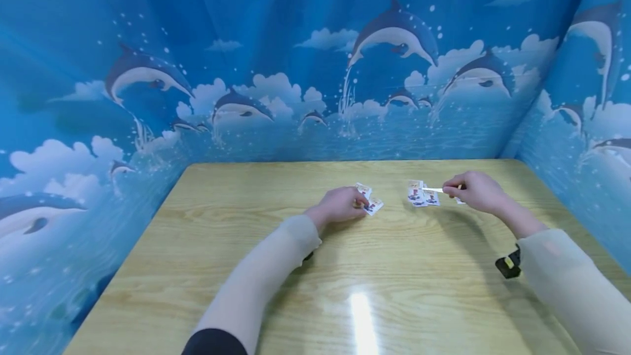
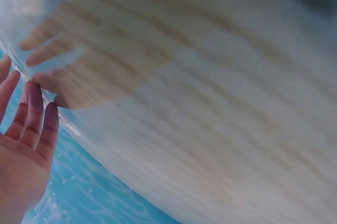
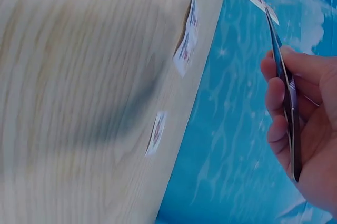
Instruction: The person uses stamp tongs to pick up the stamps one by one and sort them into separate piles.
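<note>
My right hand (image 1: 473, 190) holds metal tweezers (image 3: 288, 97) between thumb and fingers. Pinched at the tweezers' tips is a small white printed card (image 3: 257, 0), raised off the table in the right wrist view. Below it lie more printed cards (image 1: 432, 197), overlapping from the head view. One single card (image 3: 156, 133) lies apart, partly hidden by my right hand in the head view. My left hand (image 1: 342, 204) rests on the table, its fingertips touching a printed card (image 1: 374, 206). Another card (image 1: 363, 189) lies just behind it. In the left wrist view the fingers (image 2: 36, 113) look fairly straight.
The light wood-grain table (image 1: 236, 201) reaches back to a blue dolphin-print curtain (image 1: 276, 70), which also runs along both sides. A bright light reflection (image 1: 363, 322) shows near the front. A black device (image 1: 509, 264) sits at my right wrist.
</note>
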Tool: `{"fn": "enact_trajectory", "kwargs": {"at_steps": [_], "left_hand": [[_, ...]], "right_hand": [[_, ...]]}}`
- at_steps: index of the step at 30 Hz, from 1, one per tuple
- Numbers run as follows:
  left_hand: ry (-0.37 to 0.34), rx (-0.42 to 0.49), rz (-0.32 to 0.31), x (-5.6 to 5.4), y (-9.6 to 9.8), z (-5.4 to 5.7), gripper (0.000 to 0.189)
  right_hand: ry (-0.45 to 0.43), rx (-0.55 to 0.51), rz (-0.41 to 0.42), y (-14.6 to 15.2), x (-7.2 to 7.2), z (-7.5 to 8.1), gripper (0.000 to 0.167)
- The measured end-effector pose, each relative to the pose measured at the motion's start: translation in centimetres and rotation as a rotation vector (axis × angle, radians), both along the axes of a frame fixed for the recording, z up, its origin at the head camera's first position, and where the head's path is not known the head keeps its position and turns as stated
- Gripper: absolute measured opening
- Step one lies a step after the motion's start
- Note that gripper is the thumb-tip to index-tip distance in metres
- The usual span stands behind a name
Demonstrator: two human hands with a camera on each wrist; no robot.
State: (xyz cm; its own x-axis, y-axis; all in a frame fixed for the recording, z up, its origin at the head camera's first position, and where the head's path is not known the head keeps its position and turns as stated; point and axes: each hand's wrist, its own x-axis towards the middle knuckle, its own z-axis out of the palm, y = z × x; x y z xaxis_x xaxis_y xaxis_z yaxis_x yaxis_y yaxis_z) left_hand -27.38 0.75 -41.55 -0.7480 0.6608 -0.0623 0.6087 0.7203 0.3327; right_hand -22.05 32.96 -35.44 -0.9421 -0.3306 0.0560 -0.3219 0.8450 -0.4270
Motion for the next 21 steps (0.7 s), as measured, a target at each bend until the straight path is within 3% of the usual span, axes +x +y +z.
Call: {"fn": "enact_trajectory", "kwargs": {"at_steps": [7, 14, 21], "left_hand": [[0.013, -0.035, 0.008, -0.1, 0.3, -0.2, 0.024], [0.020, -0.045, 0.018, 0.2, 0.3, 0.1, 0.022], [0.027, -0.042, 0.024, 0.4, 0.3, 0.0, 0.023]], "right_hand": [[-0.040, -0.001, 0.021, 1.9, -0.4, -0.7, 0.027], [-0.078, 0.048, 0.085, 1.7, -0.9, -1.7, 0.025], [0.000, 0.124, 0.113, 1.2, -1.7, -2.8, 0.018]]}}
